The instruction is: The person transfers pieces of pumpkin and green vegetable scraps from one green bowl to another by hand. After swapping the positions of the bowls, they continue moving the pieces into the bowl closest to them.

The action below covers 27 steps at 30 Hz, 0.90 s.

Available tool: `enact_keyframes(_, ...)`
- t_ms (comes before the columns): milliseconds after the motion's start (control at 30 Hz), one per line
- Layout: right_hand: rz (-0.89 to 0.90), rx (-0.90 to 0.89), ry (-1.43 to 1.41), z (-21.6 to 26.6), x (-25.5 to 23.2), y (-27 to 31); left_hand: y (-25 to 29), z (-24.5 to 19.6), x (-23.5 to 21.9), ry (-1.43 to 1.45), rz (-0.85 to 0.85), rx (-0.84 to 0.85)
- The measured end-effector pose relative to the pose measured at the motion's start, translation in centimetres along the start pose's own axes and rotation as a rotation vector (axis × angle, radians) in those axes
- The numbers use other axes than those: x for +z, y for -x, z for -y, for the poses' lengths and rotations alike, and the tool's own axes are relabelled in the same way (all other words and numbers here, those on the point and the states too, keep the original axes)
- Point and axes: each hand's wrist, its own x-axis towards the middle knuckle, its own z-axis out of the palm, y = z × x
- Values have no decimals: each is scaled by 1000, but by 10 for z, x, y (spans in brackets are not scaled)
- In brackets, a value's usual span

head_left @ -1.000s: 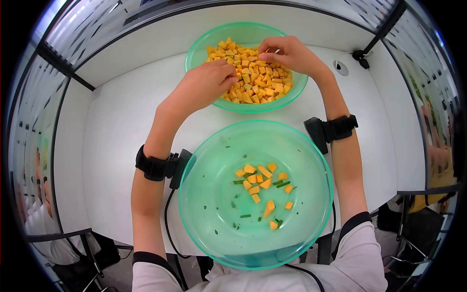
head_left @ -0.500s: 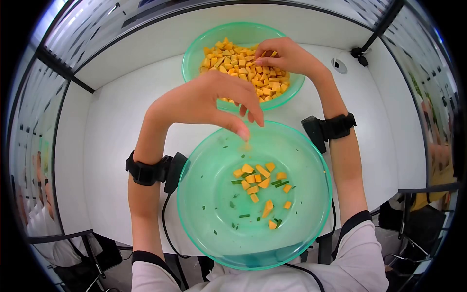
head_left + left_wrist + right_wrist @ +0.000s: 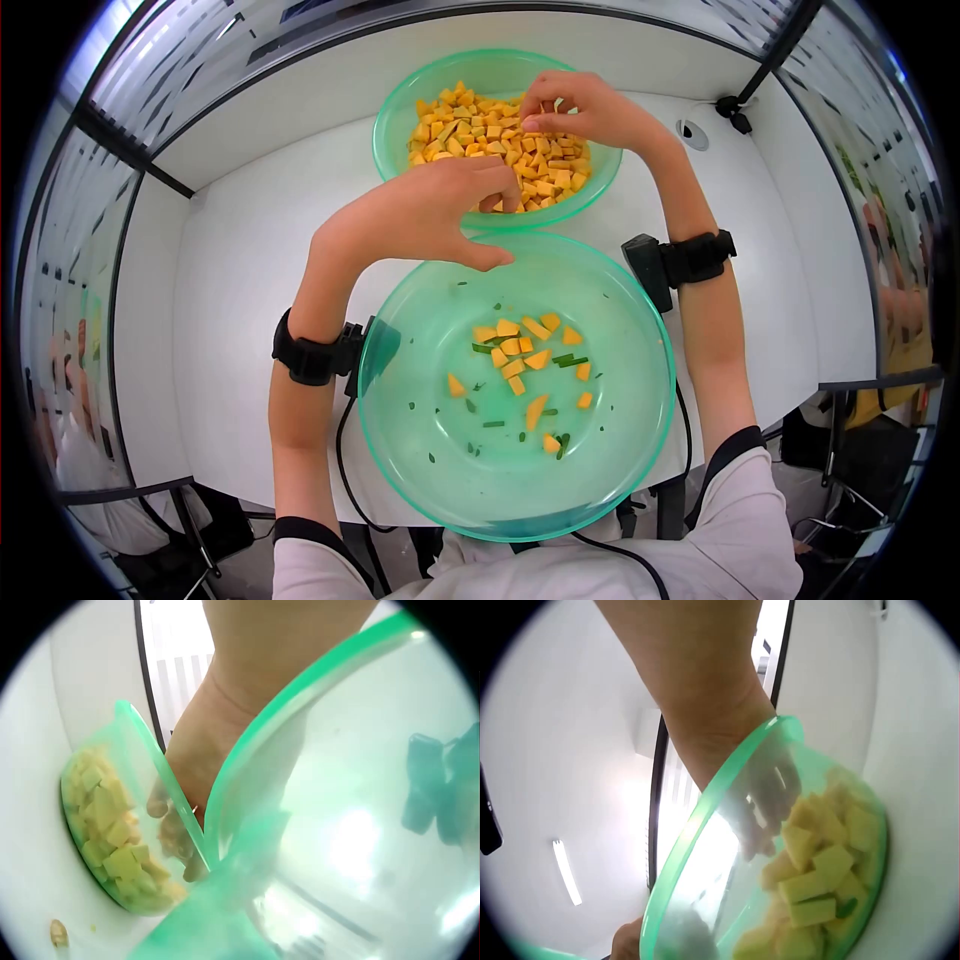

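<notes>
The far green see-through bowl (image 3: 402, 110) holds a heap of orange-yellow diced pieces (image 3: 540, 165), which look like pumpkin. My right hand (image 3: 585, 108) is over this heap, fingers loosely bent, fingertips close above the pieces; nothing shows between them. Over the far bowl's near side reaches my left hand (image 3: 430, 205), its thumb spread well away from its fingers and no piece in it. Nearer to me is a wider green bowl (image 3: 410, 470) with several loose diced pieces (image 3: 512, 347) and green bits (image 3: 573, 361) on its bottom.
The bowls stand on a white table (image 3: 240, 300) with low white walls round it. A black cable (image 3: 342, 470) runs down past the near bowl's left side. A small brown bit (image 3: 58, 932) lies on the table beside the far bowl.
My left hand came from the far bowl toward the near one, spread and let a piece fall, then drew back. One more piece lies at the near bowl's left. My right hand has hardly moved.
</notes>
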Motion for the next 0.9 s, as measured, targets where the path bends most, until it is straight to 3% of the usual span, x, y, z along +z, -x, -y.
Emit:
enact_keyframes(133,149,53,-250,31,-17,4,1,4,-3,73,-26,56)
enact_keyframes(233,388,-4,-357,61,-36,9,-1,5,-8,108,-107,-129)
enact_keyframes(333,574,-96,-456,81,-42,15,-4,23,-4,-54,-328,-133)
enact_keyframes(433,555,-73,-374,81,-39,15,-3,39,0,-203,-405,-169)
enact_keyframes(633,270,173,100,42,-14,2,-3,41,4,-215,-410,-250)
enact_keyframes(733,161,37,-8,16,11,-7,-4,46,5,-228,-397,-255)
enact_keyframes(900,133,54,-45,11,24,-10,-5,45,6,-252,-366,-273)
